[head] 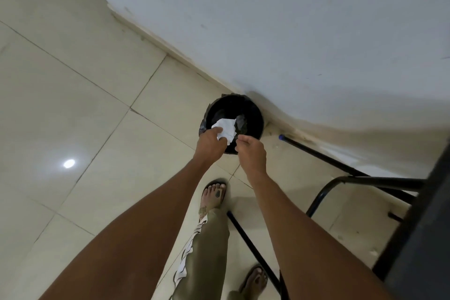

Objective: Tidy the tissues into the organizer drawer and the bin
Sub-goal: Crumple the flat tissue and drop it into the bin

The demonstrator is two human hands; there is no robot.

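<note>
A round black bin (255,114) with a dark liner stands on the floor against the wall. My left hand (209,140) holds a crumpled white tissue (226,129) right over the bin's opening. My right hand (250,151) hovers just beside it at the bin's near rim, fingers loosely curled, with nothing visible in it. The organizer drawer is out of view.
Pale tiled floor (85,105) spreads to the left. A white wall (292,19) runs behind the bin. Black metal legs (341,165) of a piece of furniture and its dark edge (426,226) stand at the right. My sandalled feet (214,193) are below my hands.
</note>
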